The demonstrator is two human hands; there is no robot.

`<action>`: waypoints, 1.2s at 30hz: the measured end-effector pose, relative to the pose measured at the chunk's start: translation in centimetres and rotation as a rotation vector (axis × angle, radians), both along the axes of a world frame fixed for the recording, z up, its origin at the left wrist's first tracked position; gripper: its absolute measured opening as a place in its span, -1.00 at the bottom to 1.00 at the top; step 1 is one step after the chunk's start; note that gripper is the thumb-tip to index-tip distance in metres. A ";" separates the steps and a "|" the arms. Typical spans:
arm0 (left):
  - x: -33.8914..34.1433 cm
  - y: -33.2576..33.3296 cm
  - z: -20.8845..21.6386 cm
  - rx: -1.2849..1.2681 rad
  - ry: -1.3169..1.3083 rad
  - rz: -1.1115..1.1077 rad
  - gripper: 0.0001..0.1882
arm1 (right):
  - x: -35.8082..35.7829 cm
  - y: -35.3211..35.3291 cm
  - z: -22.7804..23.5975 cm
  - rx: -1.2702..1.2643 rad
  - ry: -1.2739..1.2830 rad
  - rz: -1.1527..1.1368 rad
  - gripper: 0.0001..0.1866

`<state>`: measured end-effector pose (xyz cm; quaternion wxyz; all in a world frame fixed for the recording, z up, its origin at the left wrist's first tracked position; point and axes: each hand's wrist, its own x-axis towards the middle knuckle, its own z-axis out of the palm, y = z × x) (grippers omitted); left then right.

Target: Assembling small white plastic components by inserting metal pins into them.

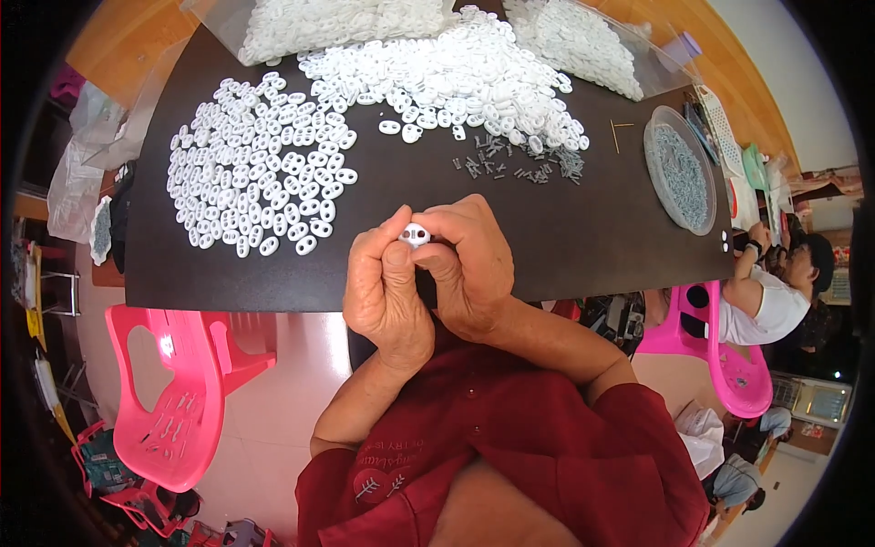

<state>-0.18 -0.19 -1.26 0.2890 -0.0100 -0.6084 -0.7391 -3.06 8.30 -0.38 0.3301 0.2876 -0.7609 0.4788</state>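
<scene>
Just in front of my chest, over the near part of the dark table (pixel 592 242), I hold a small white two-hole cord lock (pixel 415 234). Its two dark holes face up. My left hand (pixel 387 292) pinches it from the left with thumb and fingertips. From the other side, my right hand (pixel 467 264) grips it between thumb and bent forefinger. The fingers cover its edges. On the left of the table lies a spread of similar white pieces (pixel 260 169). Beyond my hands, a larger heap of white pieces (pixel 456 73) sits beside a scatter of small grey metal parts (pixel 538 171).
A round clear tub (pixel 658 187) of small grey metal parts stands at the right. Two clear bins of white pieces, one bin (pixel 346 32) left and another bin (pixel 588 50) right, line the far side. Pink chairs (pixel 173 392) flank me. Another person (pixel 770 301) sits at the right.
</scene>
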 end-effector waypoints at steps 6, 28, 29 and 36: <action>-0.2 0.6 -0.1 -0.141 0.108 0.129 -0.78 | 0.0 0.1 -0.2 -0.015 0.086 0.000 -0.83; -0.5 0.6 -0.4 -0.179 0.091 0.178 -0.78 | -0.1 -0.1 -0.6 -0.036 0.066 0.014 -0.81; -0.4 0.5 -0.3 -0.180 0.094 0.179 -0.78 | -0.1 -0.2 -0.3 -0.037 0.070 0.015 -0.81; 0.2 -0.3 0.3 0.142 -0.041 -0.015 -0.76 | 0.1 -0.1 0.3 -0.029 -0.022 0.063 -0.75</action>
